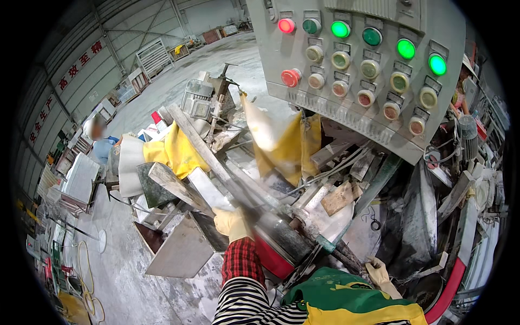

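Grey control panel (346, 70) partly blocks clutter (341, 199) beyond the gloved hands (232, 223).

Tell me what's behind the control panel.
Past its left edge, pale floor and a far wall show. Whatever lies directly behind the panel is covered, so I cannot tell.

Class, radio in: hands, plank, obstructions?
Left hand at wooden plank, near end, grip unclear. Right hand apart, off plank. Plank slanted. Crowding it: yellow sheet, grey box.

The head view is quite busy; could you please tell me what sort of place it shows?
Probably a factory or workshop hall: there is a control panel with lit buttons, heaped scrap and a broad, pale floor.
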